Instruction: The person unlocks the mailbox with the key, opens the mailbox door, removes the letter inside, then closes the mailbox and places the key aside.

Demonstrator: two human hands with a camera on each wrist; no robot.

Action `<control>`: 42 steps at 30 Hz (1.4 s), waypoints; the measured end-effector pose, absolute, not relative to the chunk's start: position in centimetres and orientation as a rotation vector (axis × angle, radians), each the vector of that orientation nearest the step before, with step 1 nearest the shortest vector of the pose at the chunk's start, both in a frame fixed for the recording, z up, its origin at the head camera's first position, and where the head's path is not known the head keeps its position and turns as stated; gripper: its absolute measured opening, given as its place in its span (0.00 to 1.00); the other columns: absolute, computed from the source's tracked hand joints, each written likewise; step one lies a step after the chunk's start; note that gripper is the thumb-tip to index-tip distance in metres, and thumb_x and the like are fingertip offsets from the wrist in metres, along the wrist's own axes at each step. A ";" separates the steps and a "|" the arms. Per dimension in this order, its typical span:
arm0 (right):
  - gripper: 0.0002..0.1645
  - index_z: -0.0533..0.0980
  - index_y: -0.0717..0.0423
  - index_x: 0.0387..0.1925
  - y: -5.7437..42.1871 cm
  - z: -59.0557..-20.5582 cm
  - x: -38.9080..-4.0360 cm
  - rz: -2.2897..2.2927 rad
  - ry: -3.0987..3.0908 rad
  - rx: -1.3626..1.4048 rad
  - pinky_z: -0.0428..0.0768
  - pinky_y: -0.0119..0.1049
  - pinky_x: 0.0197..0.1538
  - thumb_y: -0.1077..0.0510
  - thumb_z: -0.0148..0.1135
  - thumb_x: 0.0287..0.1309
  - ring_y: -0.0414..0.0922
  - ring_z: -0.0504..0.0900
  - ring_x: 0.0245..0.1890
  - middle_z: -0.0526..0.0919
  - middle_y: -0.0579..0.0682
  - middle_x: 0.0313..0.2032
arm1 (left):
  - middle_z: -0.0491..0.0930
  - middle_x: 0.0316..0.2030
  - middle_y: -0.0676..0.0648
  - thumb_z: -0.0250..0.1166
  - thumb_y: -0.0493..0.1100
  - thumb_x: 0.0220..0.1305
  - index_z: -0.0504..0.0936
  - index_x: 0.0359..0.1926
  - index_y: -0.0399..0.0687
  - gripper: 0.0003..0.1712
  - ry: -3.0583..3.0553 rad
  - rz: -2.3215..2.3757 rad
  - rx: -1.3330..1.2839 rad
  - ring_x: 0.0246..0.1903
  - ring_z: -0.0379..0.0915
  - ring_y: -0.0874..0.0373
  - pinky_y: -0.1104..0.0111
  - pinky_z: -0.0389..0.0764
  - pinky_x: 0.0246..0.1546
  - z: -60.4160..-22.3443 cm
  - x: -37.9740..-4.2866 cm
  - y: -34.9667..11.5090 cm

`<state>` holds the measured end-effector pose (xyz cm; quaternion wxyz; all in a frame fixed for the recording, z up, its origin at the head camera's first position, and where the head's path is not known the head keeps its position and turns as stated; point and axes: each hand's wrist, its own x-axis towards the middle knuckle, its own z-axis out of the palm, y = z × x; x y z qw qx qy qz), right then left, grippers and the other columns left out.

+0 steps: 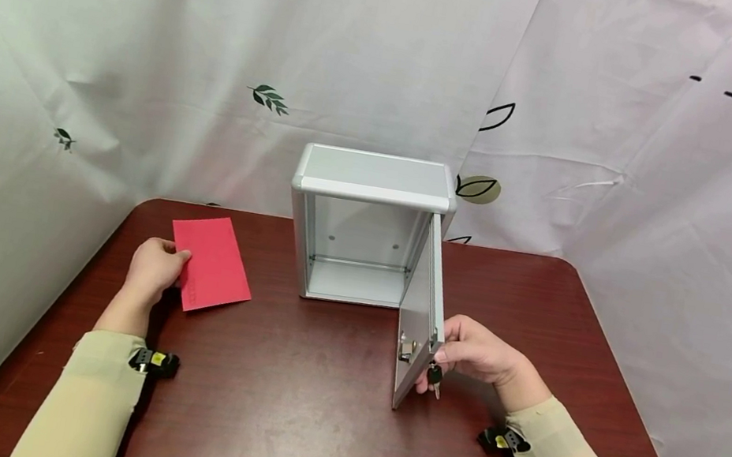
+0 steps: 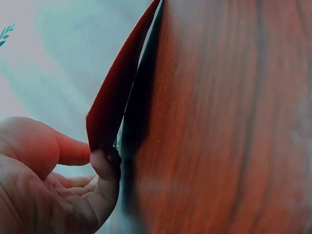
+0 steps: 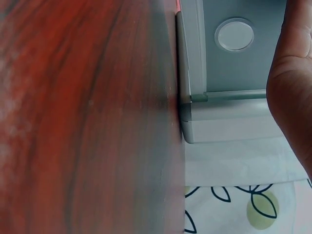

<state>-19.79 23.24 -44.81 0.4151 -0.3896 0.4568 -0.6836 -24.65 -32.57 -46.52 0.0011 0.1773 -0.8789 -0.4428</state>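
On the left, my left hand (image 1: 156, 267) pinches the left edge of a red envelope (image 1: 212, 265) between thumb and fingers. The left wrist view shows the envelope (image 2: 117, 97) edge-on, tilted up off the wood. A silver metal lockbox (image 1: 377, 178) stands upright near the back of the table, its hinged door (image 1: 422, 301) swung out toward me. My right hand (image 1: 478, 354) grips the door's free edge near the lock, thumb at the edge; some fingers are hidden behind the door. Keys (image 1: 435, 375) with a black head hang at the lock.
The dark red wooden table (image 1: 306, 427) has rounded back corners. White curtains (image 1: 395, 41) with leaf prints hang close behind and on both sides. Each sleeve carries a small black wrist camera (image 1: 158, 363).
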 end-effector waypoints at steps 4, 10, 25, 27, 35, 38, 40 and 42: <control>0.22 0.89 0.60 0.52 23.3 -44.9 -19.8 -1.718 1.158 -0.972 0.92 0.43 0.46 0.73 0.52 0.71 0.51 0.95 0.45 0.94 0.60 0.43 | 0.78 0.43 0.31 0.56 0.42 0.85 0.68 0.71 0.16 0.30 -2.816 -1.314 0.527 0.23 0.78 0.58 0.68 0.84 0.24 -46.4 -24.6 -32.5; 0.22 0.89 0.60 0.52 23.3 -44.9 -19.8 -1.718 1.159 -0.971 0.92 0.44 0.46 0.73 0.52 0.71 0.51 0.95 0.45 0.94 0.60 0.43 | 0.79 0.40 0.32 0.56 0.42 0.85 0.70 0.68 0.16 0.28 -2.871 -1.241 0.504 0.21 0.80 0.57 0.67 0.85 0.24 -46.3 -24.5 -32.6; 0.21 0.89 0.61 0.52 23.2 -44.8 -19.8 -1.721 1.144 -0.973 0.92 0.44 0.47 0.73 0.52 0.71 0.51 0.95 0.45 0.94 0.61 0.44 | 0.79 0.40 0.30 0.55 0.42 0.84 0.73 0.60 0.20 0.23 -2.961 -1.120 0.477 0.22 0.81 0.52 0.63 0.84 0.25 -46.0 -24.0 -32.7; 0.21 0.89 0.62 0.52 23.2 -44.8 -19.8 -1.723 1.143 -0.975 0.92 0.44 0.47 0.72 0.53 0.72 0.51 0.95 0.45 0.94 0.60 0.44 | 0.79 0.38 0.31 0.56 0.43 0.83 0.75 0.57 0.21 0.22 -2.974 -1.083 0.471 0.26 0.81 0.48 0.61 0.82 0.27 -45.9 -24.0 -32.7; 0.19 0.89 0.63 0.52 23.2 -44.8 -19.8 -1.726 1.142 -0.978 0.92 0.43 0.47 0.71 0.54 0.73 0.51 0.95 0.45 0.94 0.61 0.44 | 0.77 0.57 0.23 0.60 0.52 0.82 0.71 0.68 0.22 0.34 -2.934 -0.984 0.451 0.52 0.75 0.30 0.41 0.81 0.52 -45.7 -24.3 -32.1; 0.19 0.89 0.62 0.52 23.2 -44.8 -19.9 -1.727 1.143 -0.976 0.92 0.43 0.47 0.71 0.55 0.73 0.51 0.95 0.45 0.94 0.60 0.44 | 0.74 0.62 0.22 0.58 0.53 0.84 0.67 0.74 0.21 0.38 -2.885 -1.013 0.423 0.57 0.74 0.28 0.36 0.79 0.60 -45.6 -24.5 -31.6; 0.18 0.89 0.62 0.52 23.2 -44.8 -19.9 -1.727 1.143 -0.976 0.92 0.43 0.47 0.71 0.55 0.73 0.51 0.95 0.45 0.94 0.60 0.44 | 0.74 0.62 0.22 0.57 0.53 0.86 0.65 0.77 0.21 0.39 -2.839 -1.034 0.380 0.58 0.73 0.28 0.35 0.77 0.62 -45.5 -24.7 -31.0; 0.18 0.89 0.62 0.52 23.2 -44.8 -19.8 -1.726 1.145 -0.975 0.92 0.43 0.47 0.71 0.55 0.73 0.51 0.95 0.45 0.94 0.60 0.44 | 0.75 0.60 0.24 0.57 0.53 0.86 0.67 0.77 0.22 0.38 -2.779 -1.055 0.317 0.57 0.73 0.30 0.37 0.76 0.62 -45.4 -24.7 -30.3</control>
